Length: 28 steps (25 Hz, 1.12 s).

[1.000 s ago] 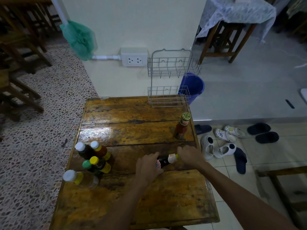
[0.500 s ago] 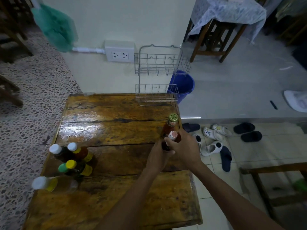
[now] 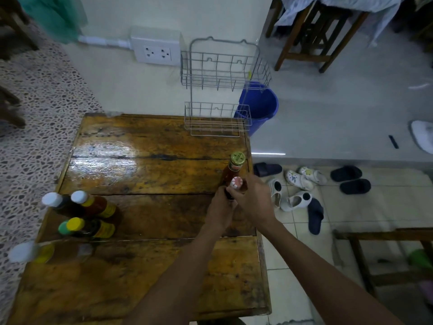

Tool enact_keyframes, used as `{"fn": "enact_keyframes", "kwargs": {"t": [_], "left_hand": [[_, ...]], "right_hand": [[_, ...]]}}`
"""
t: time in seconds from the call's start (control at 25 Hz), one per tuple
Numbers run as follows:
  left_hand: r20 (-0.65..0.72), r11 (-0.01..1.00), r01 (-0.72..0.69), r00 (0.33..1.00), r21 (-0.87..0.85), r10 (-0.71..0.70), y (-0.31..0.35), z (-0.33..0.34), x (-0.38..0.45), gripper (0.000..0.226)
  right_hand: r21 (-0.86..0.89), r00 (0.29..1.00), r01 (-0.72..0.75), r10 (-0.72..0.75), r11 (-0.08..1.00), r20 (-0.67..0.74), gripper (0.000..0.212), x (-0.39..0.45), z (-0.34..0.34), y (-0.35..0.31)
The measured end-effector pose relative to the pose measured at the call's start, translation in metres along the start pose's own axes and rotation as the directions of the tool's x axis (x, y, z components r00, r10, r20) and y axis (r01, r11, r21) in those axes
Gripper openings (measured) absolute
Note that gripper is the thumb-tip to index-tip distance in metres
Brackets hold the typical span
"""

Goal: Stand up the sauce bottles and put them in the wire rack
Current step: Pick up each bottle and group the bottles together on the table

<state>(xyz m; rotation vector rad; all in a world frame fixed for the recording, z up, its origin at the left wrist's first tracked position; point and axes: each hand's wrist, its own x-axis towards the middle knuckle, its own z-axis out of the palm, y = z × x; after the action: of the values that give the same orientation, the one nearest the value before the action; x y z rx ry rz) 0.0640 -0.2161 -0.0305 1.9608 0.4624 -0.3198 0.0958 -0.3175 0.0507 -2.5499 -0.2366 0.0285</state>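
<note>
Both my hands hold a small dark sauce bottle with a white-and-red cap point(image 3: 236, 184) upright near the table's right edge; my left hand point(image 3: 220, 211) grips its lower body and my right hand point(image 3: 254, 200) wraps its upper part. Just behind it stands a red sauce bottle with a gold-green cap point(image 3: 234, 167). The two-tier wire rack point(image 3: 218, 118) stands empty at the table's far right edge against the wall. Several capped bottles cluster at the left: white-capped ones point(image 3: 78, 202), a yellow-capped one point(image 3: 89, 227) and a blurred one point(image 3: 42, 253) at the edge.
The wooden table point(image 3: 145, 172) is glossy and wet-looking. A blue bucket point(image 3: 260, 106) sits on the floor behind the rack. Shoes and sandals point(image 3: 302, 188) lie on the tiles to the right. A wall socket point(image 3: 157, 52) is left of the rack.
The small bottle lay on its side a second ago; both hands lifted it upright and brought it next to the gold-capped bottle. The camera has drifted right and closer.
</note>
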Motion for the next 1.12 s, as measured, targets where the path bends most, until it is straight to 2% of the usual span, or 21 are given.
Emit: {"fn": "enact_keyframes", "kwargs": {"t": [0.24, 0.36, 0.48, 0.6, 0.68, 0.76, 0.84, 0.96, 1.12], "left_hand": [[-0.033, 0.999, -0.028, 0.999, -0.022, 0.028, -0.006, 0.0, 0.001, 0.034], [-0.023, 0.998, -0.07, 0.997, 0.003, 0.07, -0.018, -0.004, 0.004, 0.036], [-0.076, 0.996, -0.073, 0.994, 0.06, 0.078, -0.047, -0.027, -0.006, 0.038], [-0.165, 0.996, -0.067, 0.984, 0.055, 0.075, -0.07, -0.076, -0.051, 0.028], [-0.263, 0.996, -0.024, 0.964, 0.082, 0.044, -0.101, -0.114, -0.085, 0.026], [-0.355, 0.994, 0.061, 0.935, 0.093, -0.024, -0.129, -0.149, -0.113, 0.034], [-0.415, 0.989, 0.147, 0.902, 0.032, -0.121, -0.161, -0.182, -0.139, 0.04], [-0.427, 0.975, 0.21, 0.877, -0.072, -0.221, -0.191, -0.211, -0.167, 0.042], [-0.438, 0.971, 0.232, 0.867, -0.064, -0.237, -0.209, -0.222, -0.177, 0.058]], "right_hand": [[0.002, 0.998, -0.024, 0.024, 1.0, 0.056, 0.042, -0.002, 0.005, -0.001], [0.012, 0.998, -0.061, 0.061, 0.998, 0.012, 0.05, -0.011, -0.007, -0.013], [-0.087, 0.993, 0.093, -0.099, 0.992, -0.063, 0.045, -0.03, -0.017, -0.045], [-0.08, 0.958, 0.287, -0.284, 0.955, 0.05, 0.033, -0.044, 0.0, -0.094], [-0.063, 0.904, 0.417, -0.407, 0.907, 0.127, 0.033, -0.053, 0.031, -0.134], [-0.04, 0.841, 0.524, -0.509, 0.851, 0.181, 0.035, -0.063, 0.062, -0.17], [-0.004, 0.772, 0.613, -0.598, 0.79, 0.217, 0.04, -0.075, 0.092, -0.208], [-0.006, 0.694, 0.697, -0.672, 0.717, 0.258, 0.041, -0.085, 0.125, -0.251], [-0.173, 0.68, 0.722, -0.642, 0.67, 0.353, 0.048, -0.085, 0.155, -0.274]]}}
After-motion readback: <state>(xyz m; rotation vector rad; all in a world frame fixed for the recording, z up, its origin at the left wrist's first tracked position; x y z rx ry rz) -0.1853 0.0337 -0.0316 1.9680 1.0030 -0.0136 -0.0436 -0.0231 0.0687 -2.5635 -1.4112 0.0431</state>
